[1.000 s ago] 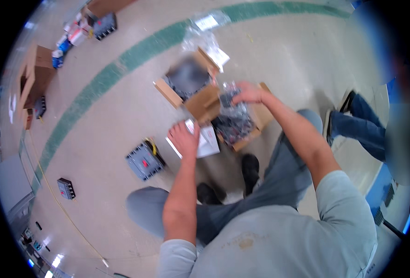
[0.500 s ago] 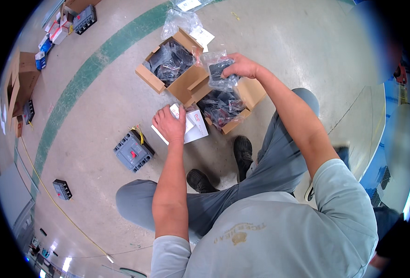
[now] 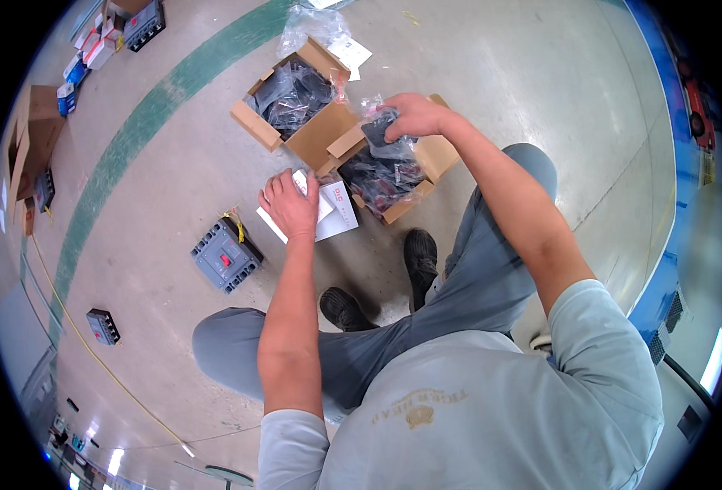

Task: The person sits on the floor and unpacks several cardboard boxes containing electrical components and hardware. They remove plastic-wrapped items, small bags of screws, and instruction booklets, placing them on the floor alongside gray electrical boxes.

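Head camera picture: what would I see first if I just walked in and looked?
First, the right hand gripping a clear plastic bag of dark parts over an open cardboard box on the floor. Beside it, the left hand presses on white paper leaflets. A second open box full of bagged dark parts sits just behind, and a grey block-shaped device lies on the floor to the left.

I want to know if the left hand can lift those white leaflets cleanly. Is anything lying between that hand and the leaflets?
Nothing visible does. The left hand already rests flat on the white leaflets on the floor, beside the cardboard box where the right hand grips a plastic bag.
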### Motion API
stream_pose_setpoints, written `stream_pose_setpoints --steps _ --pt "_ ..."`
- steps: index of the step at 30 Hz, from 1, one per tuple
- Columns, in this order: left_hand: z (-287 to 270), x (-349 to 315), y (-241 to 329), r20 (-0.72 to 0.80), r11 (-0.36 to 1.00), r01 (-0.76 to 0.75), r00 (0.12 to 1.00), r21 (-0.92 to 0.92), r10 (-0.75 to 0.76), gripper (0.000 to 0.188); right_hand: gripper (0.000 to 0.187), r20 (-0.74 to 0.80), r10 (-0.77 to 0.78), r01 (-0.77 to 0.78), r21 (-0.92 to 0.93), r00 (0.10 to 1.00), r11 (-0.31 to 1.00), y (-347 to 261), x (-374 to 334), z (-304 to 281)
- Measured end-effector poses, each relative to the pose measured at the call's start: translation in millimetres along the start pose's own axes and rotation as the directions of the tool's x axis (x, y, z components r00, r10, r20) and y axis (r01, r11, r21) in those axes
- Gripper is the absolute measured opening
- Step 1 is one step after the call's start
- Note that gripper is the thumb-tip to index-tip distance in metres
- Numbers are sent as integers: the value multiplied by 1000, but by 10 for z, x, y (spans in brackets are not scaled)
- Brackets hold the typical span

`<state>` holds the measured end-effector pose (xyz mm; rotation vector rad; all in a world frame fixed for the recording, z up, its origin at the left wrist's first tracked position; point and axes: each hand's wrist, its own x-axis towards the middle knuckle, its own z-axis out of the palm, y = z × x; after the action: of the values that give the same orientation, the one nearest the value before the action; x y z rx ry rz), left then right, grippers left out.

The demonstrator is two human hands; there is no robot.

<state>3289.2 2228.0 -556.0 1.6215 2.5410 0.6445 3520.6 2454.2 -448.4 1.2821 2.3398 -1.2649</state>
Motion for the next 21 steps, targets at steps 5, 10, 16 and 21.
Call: stream_pose_setpoints --steps 5,10,16,21 --pt "-144 18 382 84 953 -191 973 -234 215 43 60 47 -11 16 -100 999 995 11 94 42" --pt "-287 -77 1123 252 820 -302 850 -486 462 55 57 -40 -53 50 -60 998 997 -6 154 33" --pt "253 -255 1169 540 915 -402 767 -15 346 62 56 -43 -62 56 -114 997 992 -127 129 -5" --pt "574 -359 1075 495 923 -371 785 -105 372 37 55 -39 -66 61 -116 997 991 -192 169 -14"
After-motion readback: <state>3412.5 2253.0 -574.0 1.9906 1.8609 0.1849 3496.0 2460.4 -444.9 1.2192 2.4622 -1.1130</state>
